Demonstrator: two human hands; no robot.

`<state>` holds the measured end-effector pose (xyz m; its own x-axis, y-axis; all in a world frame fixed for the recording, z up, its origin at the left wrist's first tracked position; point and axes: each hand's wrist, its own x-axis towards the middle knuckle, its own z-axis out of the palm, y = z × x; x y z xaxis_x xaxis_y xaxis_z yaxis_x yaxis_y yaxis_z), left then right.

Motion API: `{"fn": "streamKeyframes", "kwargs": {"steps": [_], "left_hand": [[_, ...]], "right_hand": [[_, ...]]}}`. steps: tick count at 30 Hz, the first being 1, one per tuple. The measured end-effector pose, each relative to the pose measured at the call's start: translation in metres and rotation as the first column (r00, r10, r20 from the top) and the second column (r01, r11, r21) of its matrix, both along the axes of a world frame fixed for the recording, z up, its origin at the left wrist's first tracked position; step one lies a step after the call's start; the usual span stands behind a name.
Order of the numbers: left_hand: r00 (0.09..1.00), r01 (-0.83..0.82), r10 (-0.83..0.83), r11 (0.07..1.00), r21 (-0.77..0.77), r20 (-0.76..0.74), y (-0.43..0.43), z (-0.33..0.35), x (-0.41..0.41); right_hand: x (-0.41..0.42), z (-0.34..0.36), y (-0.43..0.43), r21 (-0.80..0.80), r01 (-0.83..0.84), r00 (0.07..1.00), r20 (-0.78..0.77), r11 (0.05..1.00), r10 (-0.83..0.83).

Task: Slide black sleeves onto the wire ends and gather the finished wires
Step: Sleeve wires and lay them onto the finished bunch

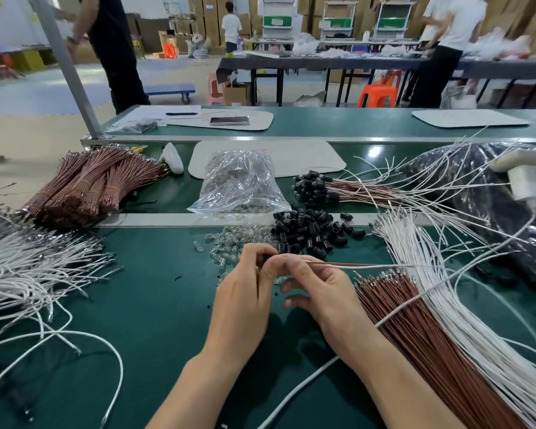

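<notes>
Brown wires (430,335) fan from the near right corner of the green table (155,320) toward its middle. White wires (440,274) lie against them on the right-edge side, and one white strand crosses over the brown fan. Along the left edge sprawls a tangle of white wires (28,267), some looping toward the near edge. A black bag (492,187) fills the far right corner. At the far left corner, bundled brown wires (90,184) lie stacked and banded. A clear bag (239,181) sits near the middle of the far side. To its right lie the finished wires (369,193), their capped ends clustered together and pointing left.

The black sleeves (310,227) form a loose pile at the table's centre, just beyond the hands and just beside the left fingertips. Clear bulbs (226,246) are heaped touching the pile's left side.

Both hands meet above the middle of the table. The left hand (245,283), its fingers curled, pinches the end of a wire pair (353,265), one brown and one white strand, which runs level toward the right. A small dark piece shows at its fingertips; whether it is a sleeve I cannot tell. The right hand (319,289) pinches the same pair just beside the left between thumb and forefinger, with its other fingers loosely curled underneath.
</notes>
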<state>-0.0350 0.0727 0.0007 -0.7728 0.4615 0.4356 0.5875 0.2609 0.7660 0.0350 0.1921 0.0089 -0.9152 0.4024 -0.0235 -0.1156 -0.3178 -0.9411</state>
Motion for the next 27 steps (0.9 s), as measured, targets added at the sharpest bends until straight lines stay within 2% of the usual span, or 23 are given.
{"fn": "streamKeyframes", "kwargs": {"steps": [3, 7, 11, 19, 27], "left_hand": [[1.000, -0.007, 0.007, 1.000, -0.012, -0.003, -0.0007, -0.0002, 0.0006], [0.987, -0.129, 0.105, 0.968, -0.214, -0.122, 0.0002, -0.0003, 0.0036], [0.975, -0.197, 0.156, 0.938, -0.284, -0.160, 0.0002, -0.0008, 0.0023], [0.989, -0.144, 0.130, 0.949, -0.280, -0.068, 0.0018, -0.0037, -0.0002], [0.991, -0.119, 0.125, 0.987, -0.111, 0.054, -0.0002, 0.0027, 0.0010]], "right_hand": [[-0.0001, -0.0020, 0.0004, 0.033, -0.014, 1.000, -0.007, 0.999, 0.014], [0.0012, -0.0004, -0.0020, 0.096, -0.009, 1.000, -0.010, 0.995, 0.010], [0.0003, -0.0007, -0.0026, 0.109, -0.012, 0.999, 0.032, 0.994, 0.008], [-0.0001, -0.0019, -0.0011, 0.146, -0.024, 0.998, 0.053, 0.989, 0.017], [-0.0024, -0.0059, 0.0008, 0.244, -0.090, 0.996, 0.037, 0.966, 0.083]]}}
